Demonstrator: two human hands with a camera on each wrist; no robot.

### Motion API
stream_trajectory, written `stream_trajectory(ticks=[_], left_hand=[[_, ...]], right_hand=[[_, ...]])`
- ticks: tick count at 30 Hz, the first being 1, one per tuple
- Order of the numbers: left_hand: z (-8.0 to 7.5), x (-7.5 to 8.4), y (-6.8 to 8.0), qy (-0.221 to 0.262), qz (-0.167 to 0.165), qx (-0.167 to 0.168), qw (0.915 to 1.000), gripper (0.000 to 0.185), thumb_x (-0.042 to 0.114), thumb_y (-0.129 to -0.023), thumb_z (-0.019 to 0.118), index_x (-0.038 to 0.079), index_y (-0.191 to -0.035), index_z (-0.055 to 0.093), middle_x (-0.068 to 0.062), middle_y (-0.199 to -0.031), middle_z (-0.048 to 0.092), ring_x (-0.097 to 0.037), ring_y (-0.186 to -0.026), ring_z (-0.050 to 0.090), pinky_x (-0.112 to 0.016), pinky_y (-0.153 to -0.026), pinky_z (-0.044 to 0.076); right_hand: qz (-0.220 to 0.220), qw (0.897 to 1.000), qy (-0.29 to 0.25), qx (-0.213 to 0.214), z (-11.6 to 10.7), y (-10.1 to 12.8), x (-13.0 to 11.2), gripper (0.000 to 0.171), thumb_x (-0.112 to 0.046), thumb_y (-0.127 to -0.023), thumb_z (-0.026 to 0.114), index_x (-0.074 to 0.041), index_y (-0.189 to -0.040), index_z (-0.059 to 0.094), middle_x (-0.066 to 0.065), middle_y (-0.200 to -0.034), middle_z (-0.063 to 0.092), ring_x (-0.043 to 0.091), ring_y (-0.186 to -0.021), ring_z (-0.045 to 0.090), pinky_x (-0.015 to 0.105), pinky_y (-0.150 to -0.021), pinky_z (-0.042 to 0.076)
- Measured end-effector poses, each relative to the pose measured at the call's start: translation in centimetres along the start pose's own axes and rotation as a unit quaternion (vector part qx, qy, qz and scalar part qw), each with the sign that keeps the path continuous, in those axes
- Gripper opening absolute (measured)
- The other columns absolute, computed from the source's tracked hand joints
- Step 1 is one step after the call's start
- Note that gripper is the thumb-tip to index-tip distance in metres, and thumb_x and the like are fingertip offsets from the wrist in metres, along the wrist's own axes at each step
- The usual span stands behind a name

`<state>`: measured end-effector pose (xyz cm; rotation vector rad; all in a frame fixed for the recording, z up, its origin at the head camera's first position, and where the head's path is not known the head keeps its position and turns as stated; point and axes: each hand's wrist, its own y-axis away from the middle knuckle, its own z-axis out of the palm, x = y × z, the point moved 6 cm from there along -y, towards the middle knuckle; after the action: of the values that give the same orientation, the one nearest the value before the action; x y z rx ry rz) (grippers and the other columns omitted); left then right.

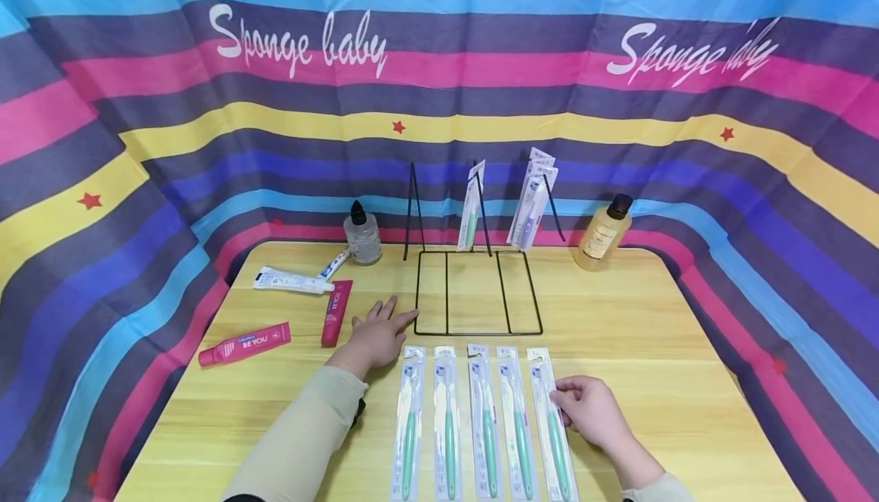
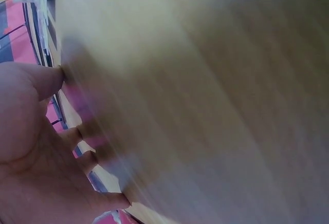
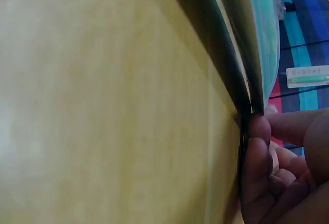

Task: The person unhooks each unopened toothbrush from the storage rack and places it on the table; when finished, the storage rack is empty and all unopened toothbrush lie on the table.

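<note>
Closest to camera: five packaged toothbrushes in a row at the near edge of the surface (image 1: 652, 349), parallel, evenly spaced, cards flat. Laid out like that each one can be picked singly without disturbing its neighbour

Right hand (image 1: 592, 410) is on the rightmost toothbrush pack (image 1: 552, 418). Fingers curled at the pack's right edge, thumb side on top; right wrist view shows fingertips (image 3: 257, 131) pinching the pack's edge (image 3: 259, 54) with that edge raised off the wood. Judging from that, it's an edge lift: a flat card gives no purchase from above, so it's peeled up from the side

Left hand (image 1: 379, 333) lies flat on the surface, fingers straight and spread, holding nothing. Fingertips are at the front left corner of the black wire rack (image 1: 478, 294); can't tell if they touch the wire. Left wrist view is motion-blurred, shows only spread fingers (image 2: 51, 80) against wood. Probably bracing or steadying near the rack

Orientation of the held pack: long axis runs near to far, roughly straight away from the person. Hang-tab end and brush head point toward the rack, green handle toward the person. Same as the other four

On the rack's rear uprights: one pack (image 1: 471, 208) on the middle one, a few more (image 1: 532, 201) on the right one, hanging upright

Left of the rack: red tube (image 1: 336, 313), another red tube (image 1: 245, 344), white tube (image 1: 291, 281), clear bottle (image 1: 362, 235). Amber bottle (image 1: 603, 235) to the right
</note>
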<state>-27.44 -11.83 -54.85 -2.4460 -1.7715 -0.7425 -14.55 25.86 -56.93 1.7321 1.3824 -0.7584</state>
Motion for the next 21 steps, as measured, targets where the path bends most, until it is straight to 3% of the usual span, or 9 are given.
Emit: stream_trajectory(ticks=[7, 11, 15, 19, 21], left_hand=[[0.2, -0.1, -0.2, 0.005, -0.006, 0.0, 1.0, 0.053, 0.028, -0.112, 0.052, 0.037, -0.164, 0.042, -0.013, -0.177, 0.01, -0.045, -0.161, 0.008, -0.085, -0.115, 0.007], [0.4, -0.3, -0.3, -0.002, -0.003, 0.002, 1.0, 0.053, 0.028, -0.112, 0.052, 0.036, -0.164, 0.043, -0.015, -0.177, 0.011, -0.046, -0.16, 0.009, -0.086, -0.114, 0.009], [0.3, -0.5, -0.4, -0.002, -0.001, 0.008, 1.0, 0.053, 0.027, -0.112, 0.053, 0.036, -0.163, 0.044, -0.015, -0.177, 0.012, -0.046, -0.16, 0.01, -0.086, -0.114, 0.009], [0.3, -0.4, -0.3, 0.004, -0.002, 0.005, 1.0, 0.053, 0.028, -0.112, 0.053, 0.036, -0.163, 0.043, -0.015, -0.177, 0.012, -0.046, -0.16, 0.009, -0.086, -0.114, 0.008], [0.3, -0.3, -0.3, 0.008, -0.001, 0.004, 1.0, 0.053, 0.028, -0.112, 0.053, 0.037, -0.163, 0.044, -0.015, -0.177, 0.011, -0.046, -0.16, 0.009, -0.086, -0.114, 0.007]], right_hand=[[-0.024, 0.996, 0.082, 0.008, -0.9, -0.1, -1.3, 0.035, -0.006, -0.095, 0.074, 0.013, -0.124, 0.067, 0.002, -0.064, 0.063, 0.018, -0.05, 0.061, 0.027, -0.046, 0.05], [-0.053, 0.993, 0.103, 0.023, -2.2, -1.1, -3.6, 0.034, -0.009, -0.097, 0.073, 0.01, -0.124, 0.068, 0.001, -0.066, 0.062, 0.016, -0.051, 0.058, 0.028, -0.043, 0.046], [-0.14, 0.984, 0.097, 0.052, -3.2, -3.6, -8.8, 0.027, -0.008, -0.098, 0.073, 0.007, -0.12, 0.072, 0.003, -0.076, 0.067, 0.015, -0.063, 0.061, 0.026, -0.055, 0.053], [-0.229, 0.97, 0.056, 0.054, -2.6, -7.1, -15.3, 0.026, -0.008, -0.101, 0.072, 0.008, -0.122, 0.072, 0.015, -0.094, 0.075, 0.025, -0.081, 0.071, 0.036, -0.077, 0.062], [-0.244, 0.968, 0.023, 0.048, -1.7, -9.1, -18.2, 0.032, -0.007, -0.102, 0.069, 0.008, -0.13, 0.067, 0.022, -0.109, 0.075, 0.033, -0.096, 0.072, 0.043, -0.088, 0.062]])
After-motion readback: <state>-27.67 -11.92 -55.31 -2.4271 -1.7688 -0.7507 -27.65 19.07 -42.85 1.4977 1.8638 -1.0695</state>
